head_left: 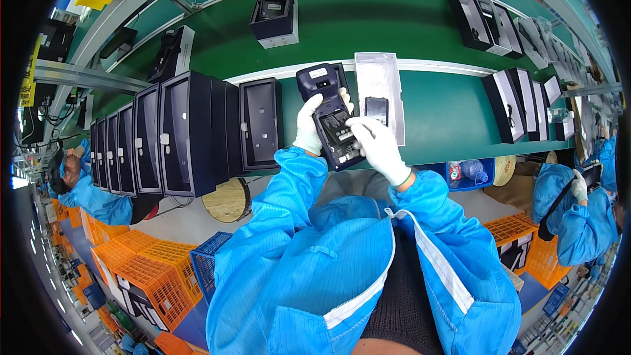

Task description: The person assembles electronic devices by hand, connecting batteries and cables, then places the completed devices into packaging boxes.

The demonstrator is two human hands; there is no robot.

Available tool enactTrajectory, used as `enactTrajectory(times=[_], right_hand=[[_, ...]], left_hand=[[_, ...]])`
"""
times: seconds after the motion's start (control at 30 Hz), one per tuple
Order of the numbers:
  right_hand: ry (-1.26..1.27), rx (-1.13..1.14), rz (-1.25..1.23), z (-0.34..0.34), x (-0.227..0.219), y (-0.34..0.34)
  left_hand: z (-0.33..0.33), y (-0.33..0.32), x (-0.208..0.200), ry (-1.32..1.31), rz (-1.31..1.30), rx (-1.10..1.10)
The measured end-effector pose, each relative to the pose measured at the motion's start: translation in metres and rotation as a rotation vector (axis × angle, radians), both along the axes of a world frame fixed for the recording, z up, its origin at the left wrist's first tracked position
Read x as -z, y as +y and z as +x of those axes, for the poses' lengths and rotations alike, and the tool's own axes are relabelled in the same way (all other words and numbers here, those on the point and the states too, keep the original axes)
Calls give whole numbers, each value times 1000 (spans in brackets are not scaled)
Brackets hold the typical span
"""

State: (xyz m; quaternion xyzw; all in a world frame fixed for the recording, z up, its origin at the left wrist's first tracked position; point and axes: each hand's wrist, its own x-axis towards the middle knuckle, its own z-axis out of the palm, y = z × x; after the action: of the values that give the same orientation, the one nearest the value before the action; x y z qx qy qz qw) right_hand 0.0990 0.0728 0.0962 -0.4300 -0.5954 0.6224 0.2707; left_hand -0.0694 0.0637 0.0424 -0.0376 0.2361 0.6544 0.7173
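My gloved left hand (309,126) is closed around a dark handheld payment terminal (317,87), its back turned up and its lower compartment uncovered. Over that compartment a black rectangular part (337,126) lies at a tilt, looking like a battery. At its right edge are the pinched fingertips of my gloved right hand (381,148). Just right of my hands an open white box tray (378,69) holds a black flat piece (376,110). Part of another dark box shows behind the terminal.
Dark open boxes (187,135) stand in a row at left, with one dark box (261,125) beside my left hand. A boxed device (273,13) sits on the raised green shelf. More boxes (506,105) stand at right. Orange crates (161,283) and co-workers (572,204) are nearby.
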Motion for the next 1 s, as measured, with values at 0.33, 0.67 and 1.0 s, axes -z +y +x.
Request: enactTrajectory(times=[0.33, 0.67, 1.0], right_hand=[[-220, 59, 784, 28, 63, 23], [-624, 18, 860, 38, 75, 7], [-572, 37, -142, 103, 85, 35]], left_hand=[[-39, -7, 6, 686, -248, -45], [-44, -8, 51, 2094, -400, 22], [-62, -2, 59, 1910, -418, 611]])
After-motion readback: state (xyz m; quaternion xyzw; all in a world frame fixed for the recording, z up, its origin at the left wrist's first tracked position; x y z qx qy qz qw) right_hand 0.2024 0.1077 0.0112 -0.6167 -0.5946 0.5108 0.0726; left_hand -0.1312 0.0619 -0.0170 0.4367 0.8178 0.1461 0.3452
